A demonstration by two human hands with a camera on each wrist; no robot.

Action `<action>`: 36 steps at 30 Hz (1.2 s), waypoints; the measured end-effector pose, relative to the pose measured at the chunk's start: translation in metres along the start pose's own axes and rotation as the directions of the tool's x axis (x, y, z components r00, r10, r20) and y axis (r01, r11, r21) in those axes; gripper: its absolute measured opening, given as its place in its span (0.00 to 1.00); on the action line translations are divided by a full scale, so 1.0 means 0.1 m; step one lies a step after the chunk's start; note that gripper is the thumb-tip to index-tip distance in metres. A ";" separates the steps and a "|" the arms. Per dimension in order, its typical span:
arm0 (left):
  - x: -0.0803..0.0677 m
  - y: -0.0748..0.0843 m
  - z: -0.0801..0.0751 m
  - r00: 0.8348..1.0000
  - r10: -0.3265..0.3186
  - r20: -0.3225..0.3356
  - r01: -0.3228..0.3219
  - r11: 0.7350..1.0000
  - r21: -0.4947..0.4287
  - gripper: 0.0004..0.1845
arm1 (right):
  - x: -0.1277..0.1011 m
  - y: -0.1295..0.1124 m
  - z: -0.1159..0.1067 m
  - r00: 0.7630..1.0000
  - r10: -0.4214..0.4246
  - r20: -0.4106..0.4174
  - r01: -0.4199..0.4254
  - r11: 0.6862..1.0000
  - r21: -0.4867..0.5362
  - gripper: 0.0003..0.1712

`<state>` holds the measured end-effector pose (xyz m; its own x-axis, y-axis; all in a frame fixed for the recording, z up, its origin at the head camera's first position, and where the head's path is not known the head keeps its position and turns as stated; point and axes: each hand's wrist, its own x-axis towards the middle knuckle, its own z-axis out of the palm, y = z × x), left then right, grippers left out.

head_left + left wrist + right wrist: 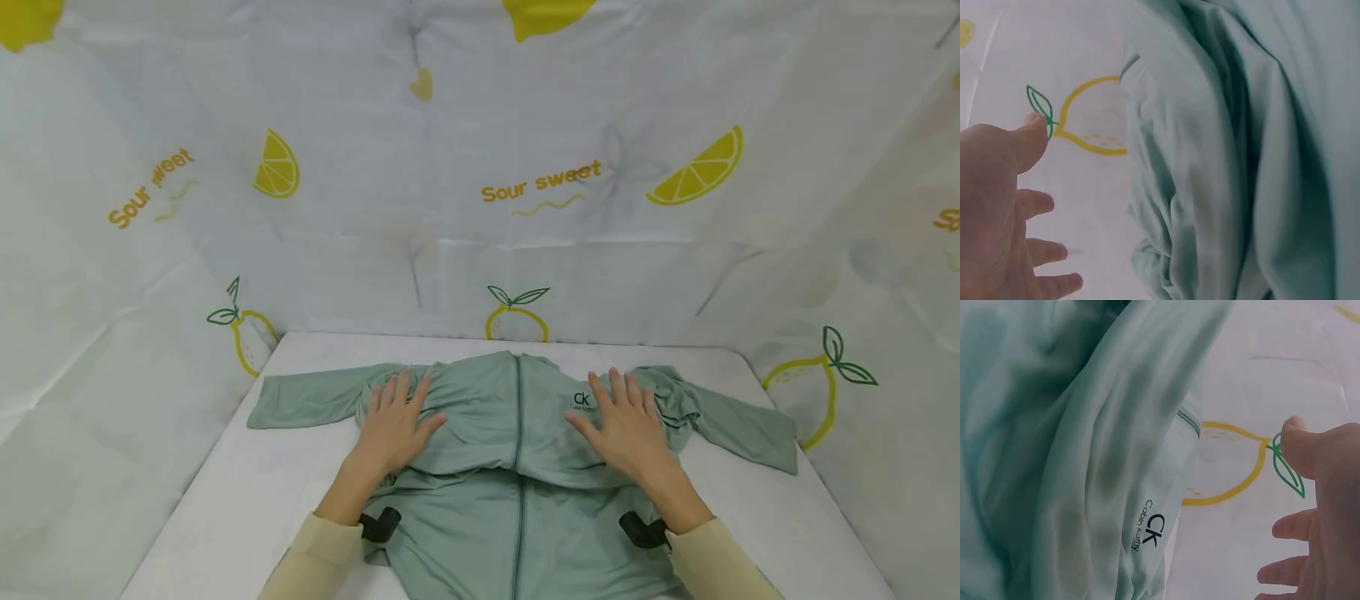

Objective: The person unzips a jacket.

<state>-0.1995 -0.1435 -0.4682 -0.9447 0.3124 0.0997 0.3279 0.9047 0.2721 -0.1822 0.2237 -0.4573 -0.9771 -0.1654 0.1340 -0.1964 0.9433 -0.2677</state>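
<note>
Left hand [395,421]: flat, fingers straight and spread, palm down on the chest of the green jacket [517,467], left of the zip [518,417]. No grip closed on cloth; it presses only. Right hand [625,423]: same posture, fingers spread, resting just right of the "CK" logo [581,400]. Nothing pinched.

Step in hand, as judged: smoothing the upper body of the jacket flat. To do it well, keep both palms flat and even about the zip, stroke outward toward the sleeves so creases leave at the shoulders rather than bunch in the middle; a fold ridge lies across the front just below the hands and wants pressing out.

Jacket lies front up on the white bench [225,500], collar away from the person, directly under both palms. Left sleeve [307,400] lies out straight; right sleeve [738,429] spreads out too but is rumpled at the shoulder. Lemon-print cloth [480,192] walls the bench on three sides.
</note>
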 end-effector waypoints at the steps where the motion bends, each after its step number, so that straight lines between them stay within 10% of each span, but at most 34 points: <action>1: 0.02 0.01 -0.01 1.000 0.006 0.010 -0.006 1.000 -0.022 0.40 | 0.02 -0.01 0.00 1.000 -0.001 0.006 0.001 1.000 0.000 0.49; 11: 0.27 0.04 -0.08 1.000 0.018 0.024 -0.014 0.988 -0.157 0.37 | 0.31 -0.10 0.03 0.998 -0.058 -0.033 0.057 0.998 -0.024 0.43; 36: 1.01 0.30 0.16 0.995 0.100 -0.030 -0.103 0.986 -0.132 0.27 | 0.93 -0.04 0.22 0.999 -0.031 0.037 0.024 0.984 0.178 0.34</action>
<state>-0.2849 -0.0807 -0.4657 -0.9065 0.3926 0.1549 0.4215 0.8215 0.3841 -0.2737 0.1982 -0.4649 -0.9729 -0.2048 0.1072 -0.2311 0.8726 -0.4303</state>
